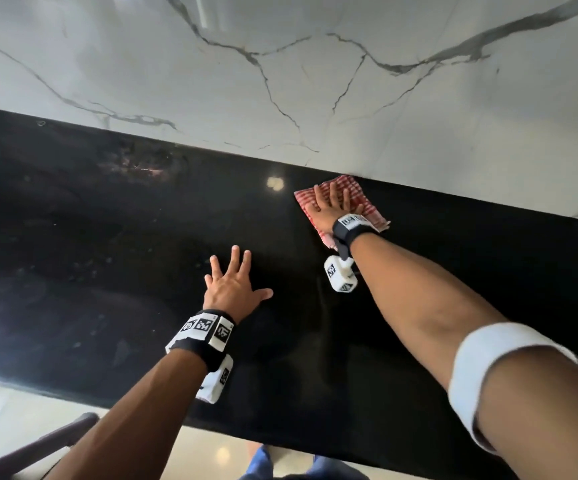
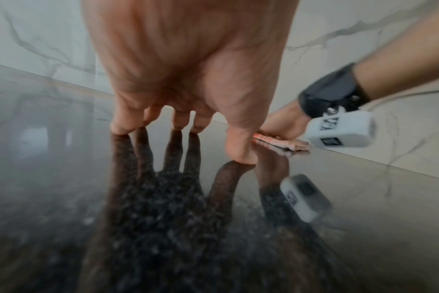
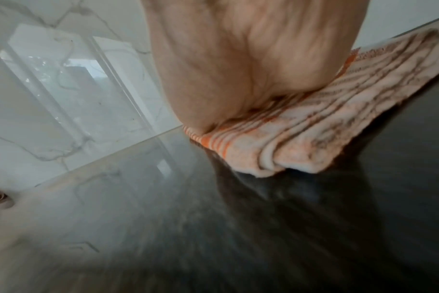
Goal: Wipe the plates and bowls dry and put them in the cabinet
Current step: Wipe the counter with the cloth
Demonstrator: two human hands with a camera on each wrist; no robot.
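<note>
A red-and-white checked cloth lies folded on the black counter, up against the marble wall. My right hand presses flat on it with straight fingers; the right wrist view shows the palm on the cloth. My left hand rests spread on the bare counter, nearer to me and left of the cloth, its fingertips touching the glossy stone. From the left wrist view the cloth shows under the right hand. No plates, bowls or cabinet are in view.
A white marble wall with grey veins rises behind the counter. The counter's near edge runs along the bottom left, with pale floor and a dark chair part below it. The stone reflects my hands.
</note>
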